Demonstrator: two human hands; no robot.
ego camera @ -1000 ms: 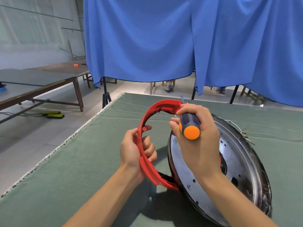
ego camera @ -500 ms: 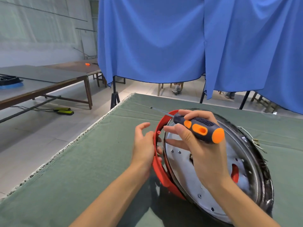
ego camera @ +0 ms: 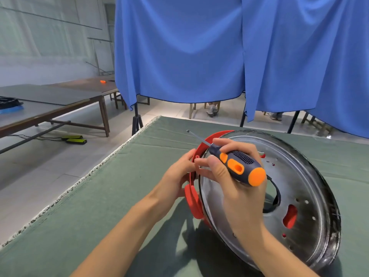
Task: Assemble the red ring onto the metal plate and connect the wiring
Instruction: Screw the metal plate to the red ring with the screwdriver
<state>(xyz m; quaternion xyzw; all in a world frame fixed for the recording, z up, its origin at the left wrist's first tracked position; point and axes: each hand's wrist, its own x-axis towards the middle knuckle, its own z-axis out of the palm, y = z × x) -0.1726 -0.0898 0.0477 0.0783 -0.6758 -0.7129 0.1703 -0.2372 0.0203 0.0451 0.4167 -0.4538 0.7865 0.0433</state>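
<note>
On the green cloth table [ego camera: 99,206], head view, we note the metal plate [ego camera: 299,176] tilted up on its edge toward 5 o'clock of the frame. The red ring [ego camera: 192,202] sits pressed against the plate's rim at its 9 o'clock side, red showing through the plate's slots. Left hand [ego camera: 177,174] lies on the ring's outer edge, fingers fairly straight, touching it. Right hand [ego camera: 235,176] curls round a screwdriver [ego camera: 237,164], orange-and-black handle, shaft pointing to 10 o'clock. Blue curtain [ego camera: 219,56] hangs at 12 o'clock.
</note>
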